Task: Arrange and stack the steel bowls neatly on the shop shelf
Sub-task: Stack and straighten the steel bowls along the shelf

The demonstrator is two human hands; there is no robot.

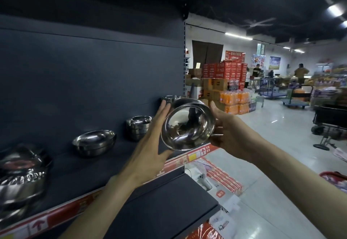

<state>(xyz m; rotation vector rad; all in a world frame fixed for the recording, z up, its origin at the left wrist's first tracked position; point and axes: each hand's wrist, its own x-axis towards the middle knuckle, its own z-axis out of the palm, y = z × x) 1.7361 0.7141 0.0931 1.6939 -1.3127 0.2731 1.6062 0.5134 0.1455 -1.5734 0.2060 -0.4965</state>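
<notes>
I hold a shiny steel bowl [187, 125] tilted toward me, above the right end of the dark shelf [105, 165]. My left hand [150, 141] lies against its left side with straight fingers. My right hand [231, 131] grips its right rim with thumb and curled fingers. On the shelf stand a wide bowl stack [94, 142], a smaller stack [138, 127] and a small bowl [169, 98] at the back right. A blurred pile of bowls [20, 173] sits at the far left.
A lower dark shelf [165, 205] juts out below. The red price strip [180, 160] runs along the shelf edge. Right of the shelving lies an open aisle with stacked drink crates [232, 99], trolleys [330, 120] and two people far back.
</notes>
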